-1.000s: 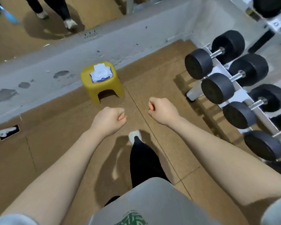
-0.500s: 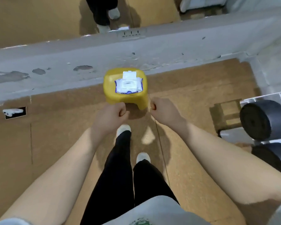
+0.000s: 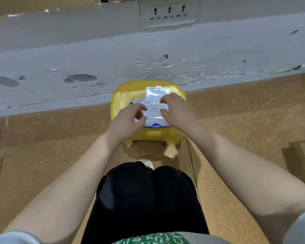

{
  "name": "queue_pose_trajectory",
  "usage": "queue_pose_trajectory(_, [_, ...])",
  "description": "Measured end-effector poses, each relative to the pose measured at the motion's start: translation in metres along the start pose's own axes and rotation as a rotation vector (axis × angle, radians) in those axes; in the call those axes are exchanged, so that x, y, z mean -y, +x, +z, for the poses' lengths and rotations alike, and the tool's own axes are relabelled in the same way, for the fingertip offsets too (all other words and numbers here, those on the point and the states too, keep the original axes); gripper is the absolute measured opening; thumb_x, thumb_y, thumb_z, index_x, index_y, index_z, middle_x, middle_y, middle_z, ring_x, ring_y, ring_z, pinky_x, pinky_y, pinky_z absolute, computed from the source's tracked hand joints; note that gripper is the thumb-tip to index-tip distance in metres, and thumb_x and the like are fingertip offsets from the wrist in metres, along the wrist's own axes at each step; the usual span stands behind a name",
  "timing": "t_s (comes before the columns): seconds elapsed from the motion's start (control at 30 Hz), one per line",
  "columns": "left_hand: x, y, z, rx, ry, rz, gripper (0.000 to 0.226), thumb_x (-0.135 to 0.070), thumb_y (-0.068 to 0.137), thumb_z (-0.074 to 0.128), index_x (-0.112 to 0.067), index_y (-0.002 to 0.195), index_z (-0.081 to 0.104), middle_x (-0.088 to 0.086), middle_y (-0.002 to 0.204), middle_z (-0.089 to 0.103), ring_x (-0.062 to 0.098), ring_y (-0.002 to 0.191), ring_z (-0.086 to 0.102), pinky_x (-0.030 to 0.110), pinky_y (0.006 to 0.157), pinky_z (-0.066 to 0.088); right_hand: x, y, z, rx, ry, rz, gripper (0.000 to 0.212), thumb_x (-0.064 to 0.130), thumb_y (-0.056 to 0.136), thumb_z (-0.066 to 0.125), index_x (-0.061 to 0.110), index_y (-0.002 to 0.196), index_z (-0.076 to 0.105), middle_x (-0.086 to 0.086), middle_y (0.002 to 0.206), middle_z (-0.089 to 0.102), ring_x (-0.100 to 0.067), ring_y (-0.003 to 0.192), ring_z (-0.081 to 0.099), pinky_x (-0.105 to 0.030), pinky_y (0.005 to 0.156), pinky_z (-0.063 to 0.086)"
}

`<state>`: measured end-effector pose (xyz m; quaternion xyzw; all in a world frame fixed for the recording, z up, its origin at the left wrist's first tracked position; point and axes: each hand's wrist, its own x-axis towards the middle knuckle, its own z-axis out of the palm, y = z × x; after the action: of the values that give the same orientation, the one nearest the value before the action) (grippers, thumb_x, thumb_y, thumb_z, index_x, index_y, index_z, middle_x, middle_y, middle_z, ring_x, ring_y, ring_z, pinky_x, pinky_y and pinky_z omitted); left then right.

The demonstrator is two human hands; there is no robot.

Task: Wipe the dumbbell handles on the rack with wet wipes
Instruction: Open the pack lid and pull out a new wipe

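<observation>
Black-trousered knees point(image 3: 146, 194) are seen nearest the camera above a cork-textured floor point(image 3: 236, 131), with both bare forearms stretched forward to a pack of wet wipes point(image 3: 154, 118) lying flat on a small yellow plastic stool point(image 3: 123, 95). The left hand point(image 3: 128, 118) is laid on the pack's left side with fingers curled onto the film, while the right hand point(image 3: 176, 110) is set on its right side, fingertips bent at the edge of the dispensing opening; whether a wipe is already pinched cannot be told. The pack's hinged lid point(image 3: 157, 92) is seen flipped open toward the wall. The pack is judged light, soft and crinkly, likely to slide on the smooth moulded stool, so it is best pinned with one hand while a sheet is drawn out with the other. Beyond, a scuffed, peeling grey wall point(image 3: 165, 55) and a triple socket plate point(image 3: 168, 14) are shown. No dumbbells or rack are in view.
</observation>
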<state>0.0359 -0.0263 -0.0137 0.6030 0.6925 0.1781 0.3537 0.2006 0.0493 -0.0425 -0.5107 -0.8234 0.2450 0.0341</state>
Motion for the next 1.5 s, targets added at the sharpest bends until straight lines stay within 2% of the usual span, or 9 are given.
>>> queue_pose_trajectory(0.17, [0.034,0.043,0.023,0.050,0.086,0.073,0.027,-0.019,0.091,0.056,-0.010,0.117,0.057,0.004,0.121,0.056,0.016,0.112,0.050,0.018,0.087,0.033,-0.013,0.037,0.036,0.026,-0.150,-0.091,0.030,0.025,0.089,0.053,0.013,0.117,0.057,-0.009,0.120,0.053,-0.030,0.106,0.048,-0.034,0.078,0.037])
queue_pose_trajectory(0.37, [0.046,0.060,0.036,0.043,0.187,0.134,0.017,-0.019,0.087,0.061,-0.008,0.100,0.062,0.006,0.111,0.058,0.025,0.103,0.050,0.038,0.084,0.041,-0.025,0.049,0.030,-0.004,-0.349,-0.479,0.019,0.012,0.066,0.078,0.004,0.072,0.062,-0.011,0.069,0.060,-0.029,0.055,0.055,-0.027,0.045,0.032])
queue_pose_trajectory(0.47, [0.046,0.065,0.035,0.047,0.234,0.157,0.016,-0.020,0.086,0.062,-0.008,0.098,0.062,0.007,0.108,0.057,0.027,0.101,0.049,0.038,0.080,0.041,-0.029,0.050,0.030,-0.019,-0.474,-0.605,0.024,0.001,0.057,0.079,0.008,0.070,0.060,-0.007,0.063,0.056,-0.024,0.051,0.052,-0.025,0.044,0.027])
queue_pose_trajectory(0.57, [0.049,0.067,0.037,0.022,0.246,0.179,0.018,-0.020,0.085,0.064,-0.009,0.098,0.061,0.007,0.106,0.058,0.028,0.100,0.049,0.035,0.078,0.039,-0.029,0.049,0.035,0.017,-0.466,-0.562,0.028,-0.003,0.052,0.077,0.008,0.072,0.060,-0.008,0.066,0.057,-0.025,0.054,0.052,-0.025,0.042,0.030])
queue_pose_trajectory(0.8, [0.058,0.071,0.046,-0.057,0.341,0.313,0.020,-0.012,0.084,0.063,-0.013,0.103,0.067,0.010,0.102,0.062,0.035,0.088,0.055,0.042,0.068,0.048,-0.022,0.049,0.045,-0.056,-0.186,-0.185,0.018,0.017,0.095,0.045,0.005,0.102,0.056,-0.011,0.098,0.056,-0.028,0.093,0.048,-0.031,0.063,0.026])
queue_pose_trajectory(1.07, [0.061,0.075,0.047,-0.116,0.346,0.301,0.016,-0.014,0.080,0.066,-0.017,0.094,0.073,0.007,0.091,0.065,0.032,0.074,0.057,0.028,0.056,0.034,-0.027,0.038,0.036,-0.059,-0.354,-0.491,0.003,0.015,0.069,0.069,0.014,0.070,0.071,-0.004,0.078,0.065,-0.026,0.056,0.056,-0.018,0.042,0.024])
queue_pose_trajectory(1.27, [0.062,0.076,0.048,-0.112,0.325,0.299,0.018,-0.019,0.077,0.061,-0.017,0.089,0.074,0.008,0.087,0.064,0.032,0.068,0.056,0.028,0.055,0.035,-0.015,0.041,0.036,0.031,-0.524,-0.449,0.033,0.007,0.040,0.088,0.016,0.064,0.068,0.000,0.068,0.060,-0.020,0.050,0.053,-0.011,0.047,0.001])
queue_pose_trajectory(1.4, [0.063,0.076,0.048,-0.119,0.311,0.302,0.018,-0.020,0.077,0.060,-0.016,0.088,0.074,0.009,0.087,0.064,0.033,0.068,0.056,0.028,0.056,0.038,-0.009,0.040,0.039,0.112,-0.622,-0.369,0.022,0.002,0.084,0.055,0.006,0.105,0.062,-0.006,0.105,0.057,-0.024,0.089,0.056,-0.025,0.042,0.009])
queue_pose_trajectory(1.5, [0.063,0.076,0.050,-0.127,0.315,0.300,0.018,-0.019,0.077,0.060,-0.016,0.088,0.074,0.009,0.087,0.064,0.033,0.068,0.055,0.028,0.058,0.037,-0.003,0.041,0.035,0.128,-0.618,-0.312,0.026,0.002,0.092,0.041,0.007,0.114,0.055,-0.007,0.115,0.051,-0.024,0.097,0.051,-0.026,0.044,0.013])
